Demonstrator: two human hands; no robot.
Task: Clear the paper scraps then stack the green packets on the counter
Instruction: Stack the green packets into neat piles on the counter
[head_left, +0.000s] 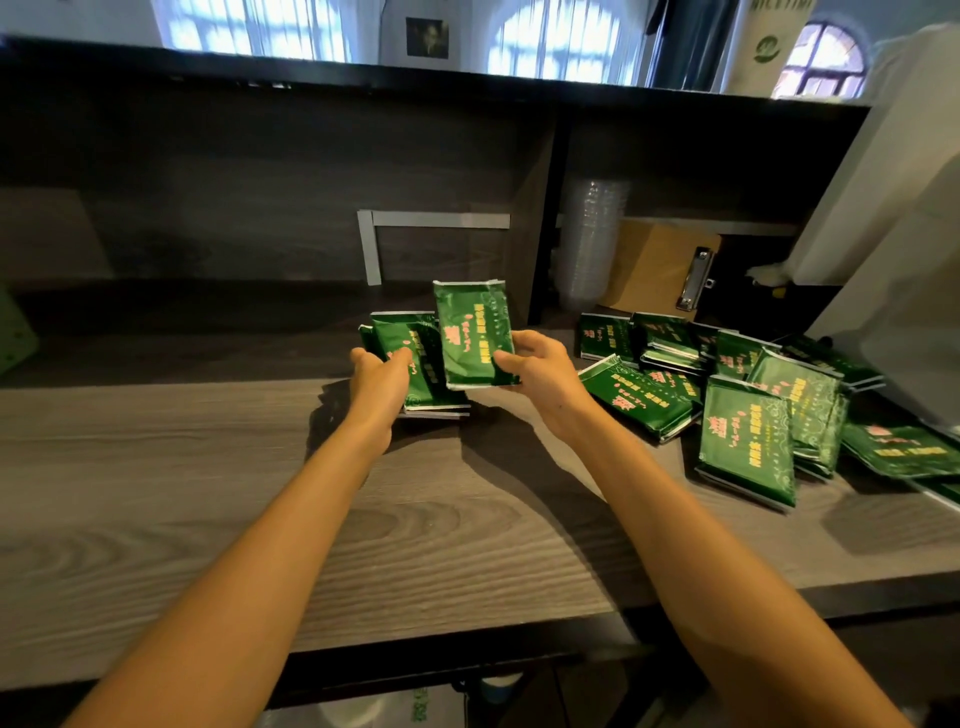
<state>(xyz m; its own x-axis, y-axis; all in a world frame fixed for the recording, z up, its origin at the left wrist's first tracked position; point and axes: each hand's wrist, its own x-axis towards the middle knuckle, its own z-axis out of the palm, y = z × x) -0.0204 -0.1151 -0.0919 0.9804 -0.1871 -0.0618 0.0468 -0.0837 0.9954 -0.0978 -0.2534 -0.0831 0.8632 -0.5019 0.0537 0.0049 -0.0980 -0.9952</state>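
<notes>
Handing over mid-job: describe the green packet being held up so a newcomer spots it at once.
On the grey wood-grain counter, find the short stack of green packets near the middle, which the left hand holds. Just right of it the right hand grips one green packet. It alone is lifted off the counter and upright; the loose pile further right lies scattered.

Wood-grain counter (208, 493): small packet stack (436, 391) centre, loose packet heap (748, 441) right, clipboard (654, 270), clear cups (589, 244) behind.
</notes>
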